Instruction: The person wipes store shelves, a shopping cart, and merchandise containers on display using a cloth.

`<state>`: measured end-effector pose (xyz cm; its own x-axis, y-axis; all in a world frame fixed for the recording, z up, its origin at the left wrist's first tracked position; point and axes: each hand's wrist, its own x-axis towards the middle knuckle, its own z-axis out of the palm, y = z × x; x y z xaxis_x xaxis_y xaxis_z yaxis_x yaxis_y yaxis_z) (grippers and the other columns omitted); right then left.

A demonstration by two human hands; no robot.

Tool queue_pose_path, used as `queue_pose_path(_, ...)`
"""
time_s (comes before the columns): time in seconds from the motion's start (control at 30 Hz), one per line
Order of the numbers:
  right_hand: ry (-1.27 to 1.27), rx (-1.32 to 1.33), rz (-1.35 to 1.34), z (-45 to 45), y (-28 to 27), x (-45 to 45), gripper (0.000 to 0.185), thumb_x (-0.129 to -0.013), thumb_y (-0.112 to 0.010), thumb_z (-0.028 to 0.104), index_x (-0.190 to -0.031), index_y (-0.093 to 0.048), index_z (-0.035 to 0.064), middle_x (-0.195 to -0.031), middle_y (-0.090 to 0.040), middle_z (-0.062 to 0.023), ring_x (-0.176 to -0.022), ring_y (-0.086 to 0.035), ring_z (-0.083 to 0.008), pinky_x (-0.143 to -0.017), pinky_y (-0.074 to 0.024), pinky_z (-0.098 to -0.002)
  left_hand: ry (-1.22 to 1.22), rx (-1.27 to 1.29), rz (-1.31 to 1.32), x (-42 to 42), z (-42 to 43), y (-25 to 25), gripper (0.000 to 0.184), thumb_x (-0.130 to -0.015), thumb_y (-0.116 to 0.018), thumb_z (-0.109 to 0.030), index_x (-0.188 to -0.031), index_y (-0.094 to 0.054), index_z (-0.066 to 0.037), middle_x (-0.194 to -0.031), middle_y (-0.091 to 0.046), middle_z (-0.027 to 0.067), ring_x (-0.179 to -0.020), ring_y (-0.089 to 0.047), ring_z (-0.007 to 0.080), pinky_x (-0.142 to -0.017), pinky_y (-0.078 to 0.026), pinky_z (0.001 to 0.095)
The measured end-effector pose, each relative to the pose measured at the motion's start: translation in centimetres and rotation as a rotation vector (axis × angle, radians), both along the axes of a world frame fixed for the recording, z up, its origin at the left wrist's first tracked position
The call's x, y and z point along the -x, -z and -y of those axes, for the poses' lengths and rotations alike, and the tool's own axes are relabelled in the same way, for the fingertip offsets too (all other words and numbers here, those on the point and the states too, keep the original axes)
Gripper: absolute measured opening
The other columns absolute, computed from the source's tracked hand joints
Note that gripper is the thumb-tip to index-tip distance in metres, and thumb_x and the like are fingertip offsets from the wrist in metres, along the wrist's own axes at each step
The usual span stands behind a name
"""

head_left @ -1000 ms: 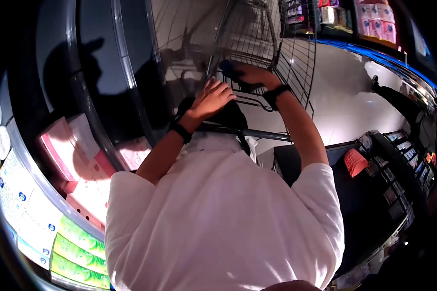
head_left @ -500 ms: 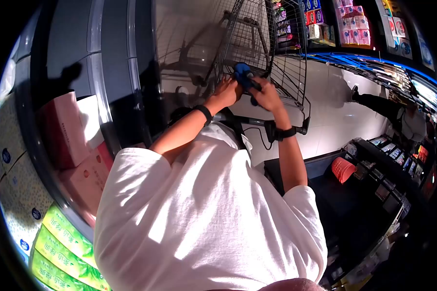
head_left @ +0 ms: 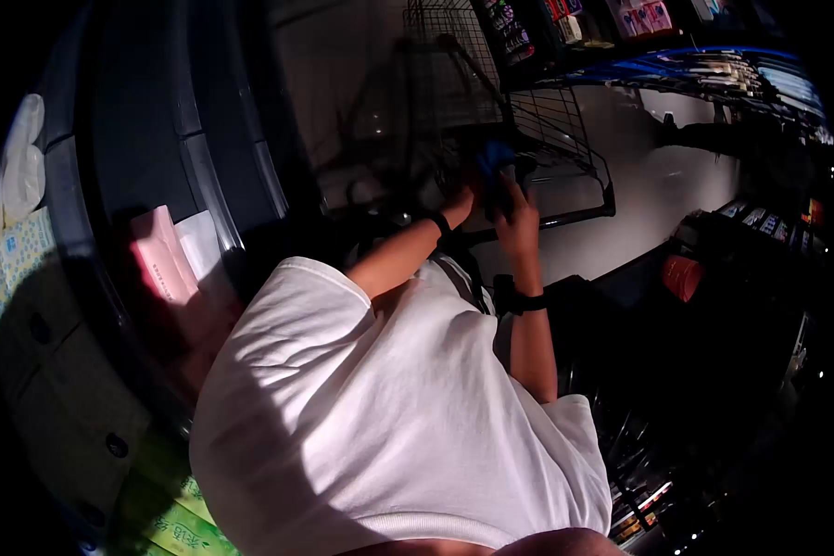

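In the head view, a small blue-and-black object [head_left: 497, 156] is between my hands, in front of my white shirt; shadow hides its exact kind. My right hand [head_left: 519, 221] is closed round its darker near side, with a finger along it. On its left side, my left hand [head_left: 460, 202] is closed against it, the fingertips lost in the dark. Just beyond my hands stands a wire shopping cart [head_left: 556, 122], its handle bar [head_left: 574, 220] passing to the right of my right hand. Both wrists wear dark bands.
Pink boxes [head_left: 165, 255] and green tissue packs [head_left: 181, 528] lie on the left shelving. Shelves of packaged goods [head_left: 644, 18] run along the back right. A red bucket-like container [head_left: 682, 276] sits on the dark display at right. Another person [head_left: 695, 136] stands farther right.
The scene has become much darker. My hands and the blue-and-black object have shifted slightly right and nearer in view. The cart now appears farther up and right.
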<state>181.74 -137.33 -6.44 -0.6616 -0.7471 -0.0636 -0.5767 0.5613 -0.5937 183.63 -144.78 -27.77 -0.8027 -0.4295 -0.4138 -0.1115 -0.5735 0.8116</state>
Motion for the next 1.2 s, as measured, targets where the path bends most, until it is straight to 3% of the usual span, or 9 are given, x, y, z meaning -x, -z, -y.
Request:
queue_pose_path(0.13,0.098,-0.147,-0.09,-5.5,1.7,-4.2,0.049,-0.084,-0.059,0.008,-0.133,-0.052,0.015,-0.109,-0.055,-0.0214,-0.094,-0.057,-0.0429,-0.078,-0.0497,-0.0458,-0.296,0.724,0.136,-1.9,-2.2,-5.9,0.025,-0.097,-0.046,-0.011,-0.118,-0.052,0.0,-0.11,-0.056,0.0219,-0.102,-0.056,0.033,-0.09,-0.044,0.0399)
queue_pose_path(0.2,0.104,-0.113,-0.05,-8.8,4.4,-5.4,0.052,-0.083,-0.059,0.005,-0.133,-0.051,0.0126,-0.112,-0.053,-0.0219,-0.1,-0.055,-0.0425,-0.082,-0.0482,-0.0462,-0.101,0.918,-0.114,-2.8,-0.9,-7.7,0.026,-0.095,-0.045,-0.002,-0.12,-0.051,0.0,-0.117,-0.052,0.0226,-0.105,-0.055,0.0366,-0.093,-0.043,0.0403)
queue_pose_path(0.37,0.214,0.038,-0.084,-9.6,6.2,-5.8,0.051,-0.08,-0.06,-0.001,-0.129,-0.047,0.0006,-0.117,-0.051,-0.0236,-0.107,-0.052,-0.0439,-0.089,-0.0454,-0.0458,0.359,0.845,-0.423,-4.4,-1.4,-7.5,0.027,-0.095,-0.048,-0.004,-0.12,-0.055,0.001,-0.125,-0.054,0.0169,-0.115,-0.055,0.0326,-0.092,-0.046,0.0351)
queue_pose_path(0.57,0.044,0.196,0.094,-7.9,5.6,-5.7,0.05,-0.081,-0.069,0.018,-0.119,-0.047,-0.007,-0.113,-0.053,-0.0271,-0.107,-0.052,-0.0444,-0.088,-0.044,-0.0463,0.849,0.677,-0.212,-5.4,3.2,-13.8,0.089,-0.087,-0.062,-0.055,-0.151,-0.018,-0.012,-0.147,-0.037,0.0187,-0.134,-0.039,0.0325,-0.109,-0.032,0.0403)
queue_pose_path(0.67,-0.138,0.024,-0.051,-10.3,6.9,-4.9,0.062,-0.074,-0.076,0.024,-0.123,-0.048,-0.0014,-0.122,-0.052,-0.021,-0.115,-0.05,-0.0381,-0.097,-0.0426,-0.0425,1.184,0.641,-0.054,-4.8,4.3,-11.8,0.104,-0.075,-0.077,-0.024,-0.154,-0.009,-0.016,-0.143,-0.04,0.0222,-0.131,-0.041,0.0303,-0.108,-0.035,0.0375)
queue_pose_path(0.8,0.075,0.158,0.063,-11.8,8.5,-4.7,0.082,-0.069,-0.079,0.021,-0.138,-0.04,0.0051,-0.133,-0.049,-0.0199,-0.12,-0.049,-0.0371,-0.1,-0.0419,-0.0427,1.138,0.746,-0.281,-2.5,5.0,-12.8,0.077,-0.068,-0.069,-0.005,-0.14,-0.043,-0.013,-0.135,-0.05,0.015,-0.126,-0.048,0.0291,-0.104,-0.039,0.0374)
queue_pose_path(0.87,0.171,0.101,0.083,-11.8,5.9,-4.1,0.087,-0.069,-0.079,0.023,-0.143,-0.036,0.0082,-0.127,-0.054,-0.0187,-0.117,-0.052,-0.036,-0.097,-0.0445,-0.0411,1.099,0.986,-0.243,-0.7,7.0,-12.7,0.067,-0.067,-0.067,-0.001,-0.131,-0.052,-0.017,-0.123,-0.054,0.0144,-0.12,-0.049,0.0369,-0.101,-0.04,0.0432)
queue_pose_path(1.0,0.257,-0.082,-0.001,-12.1,7.1,-3.4,0.076,-0.073,-0.074,0.034,-0.138,-0.043,0.01,-0.119,-0.057,-0.0139,-0.109,-0.055,-0.0344,-0.09,-0.0484,-0.0426,1.049,1.705,-0.076,0.6,11.5,-9.3,0.063,-0.066,-0.07,-0.002,-0.125,-0.059,-0.023,-0.125,-0.053,0.0129,-0.115,-0.047,0.0335,-0.091,-0.039,0.0453)
queue_pose_path(1.2,0.47,-0.292,-0.131,-10.8,7.3,-2.1,0.065,-0.077,-0.069,0.04,-0.134,-0.05,0.0155,-0.123,-0.055,-0.0123,-0.11,-0.057,-0.0318,-0.083,-0.0518,-0.0423,1.257,1.556,-0.499,3.6,7.0,-4.6,0.052,-0.067,-0.071,-0.01,-0.118,-0.063,-0.018,-0.122,-0.053,0.0089,-0.116,-0.045,0.0318,-0.091,-0.037,0.0443)
